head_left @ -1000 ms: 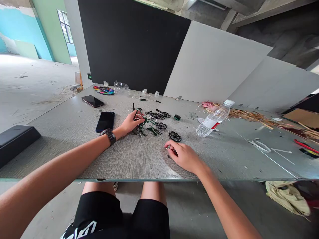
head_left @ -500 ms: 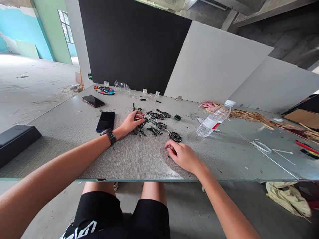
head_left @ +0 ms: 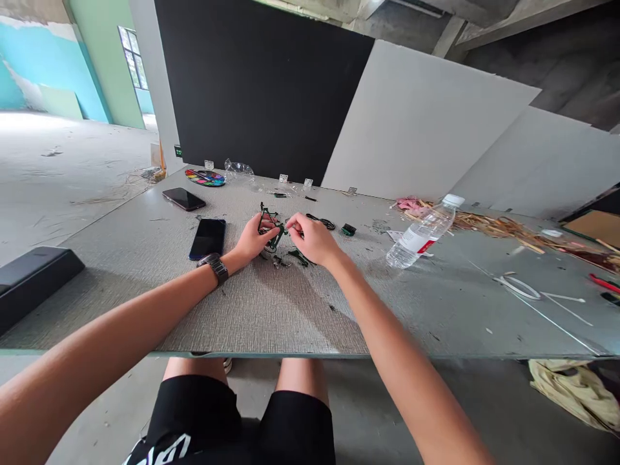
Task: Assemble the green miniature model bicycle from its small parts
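A small dark green model bicycle frame (head_left: 275,240) stands tilted on the table, with my left hand (head_left: 254,236) closed around its left side. My right hand (head_left: 312,240) is at the frame's right side, thumb and forefinger pinched together; whatever is between them is too small to make out. Just below the hands lie loose green parts (head_left: 298,258). Behind my right hand a black toy wheel (head_left: 327,223) shows in part, and the other wheels are hidden by that hand. A small dark green block (head_left: 348,230) sits to the right.
Left of my hands lie a phone (head_left: 208,239) and another phone (head_left: 184,199), with a paint palette (head_left: 205,178) behind. A water bottle (head_left: 424,231) stands at right, near white cable ties (head_left: 518,288) and straw-like strips (head_left: 498,229). A black box (head_left: 39,278) occupies the left edge.
My right hand has moved from the table's front, up and left, to the bicycle frame, now covering several wheels. My left hand keeps its hold on the frame.
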Motion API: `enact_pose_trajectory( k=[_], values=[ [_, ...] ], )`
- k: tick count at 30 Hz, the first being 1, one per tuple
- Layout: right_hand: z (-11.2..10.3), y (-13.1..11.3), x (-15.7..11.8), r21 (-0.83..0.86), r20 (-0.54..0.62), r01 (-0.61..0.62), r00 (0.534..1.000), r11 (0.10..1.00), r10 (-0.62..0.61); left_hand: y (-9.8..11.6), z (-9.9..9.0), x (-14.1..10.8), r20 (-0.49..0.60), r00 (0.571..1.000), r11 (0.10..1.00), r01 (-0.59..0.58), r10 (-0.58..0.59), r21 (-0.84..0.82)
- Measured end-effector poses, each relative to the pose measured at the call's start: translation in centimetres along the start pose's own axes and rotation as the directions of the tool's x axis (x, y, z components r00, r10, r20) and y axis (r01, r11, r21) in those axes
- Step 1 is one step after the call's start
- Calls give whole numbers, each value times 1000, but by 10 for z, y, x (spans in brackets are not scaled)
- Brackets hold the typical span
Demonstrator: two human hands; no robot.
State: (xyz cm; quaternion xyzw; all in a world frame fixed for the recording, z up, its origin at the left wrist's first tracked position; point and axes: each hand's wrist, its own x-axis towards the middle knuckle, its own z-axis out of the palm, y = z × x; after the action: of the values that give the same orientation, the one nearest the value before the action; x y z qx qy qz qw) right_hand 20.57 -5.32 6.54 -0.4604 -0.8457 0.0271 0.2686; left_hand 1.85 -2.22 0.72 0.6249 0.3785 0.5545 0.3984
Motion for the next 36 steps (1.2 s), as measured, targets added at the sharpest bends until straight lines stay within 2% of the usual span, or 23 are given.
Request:
enact_pose_trajectory(
  k=[5, 15, 27, 36],
  values=[
    [15, 3, 2, -14, -22, -35, 999, 999, 35, -6, 0, 4, -57, 992, 988, -108, 115, 105],
    [20, -6, -2, -34, -76, -87, 994, 996, 84, -2, 2, -1, -77, 983, 965, -144, 164, 218],
    [25, -9, -2, -66, -79, -115, 991, 991, 110, -1, 6, -5, -70, 953, 892, -248, 294, 378],
    [26, -8, -4, 15, -110, -108, 988, 994, 109, -4, 8, -8, -18, 934, 817, -304, 357, 490]
  ],
)
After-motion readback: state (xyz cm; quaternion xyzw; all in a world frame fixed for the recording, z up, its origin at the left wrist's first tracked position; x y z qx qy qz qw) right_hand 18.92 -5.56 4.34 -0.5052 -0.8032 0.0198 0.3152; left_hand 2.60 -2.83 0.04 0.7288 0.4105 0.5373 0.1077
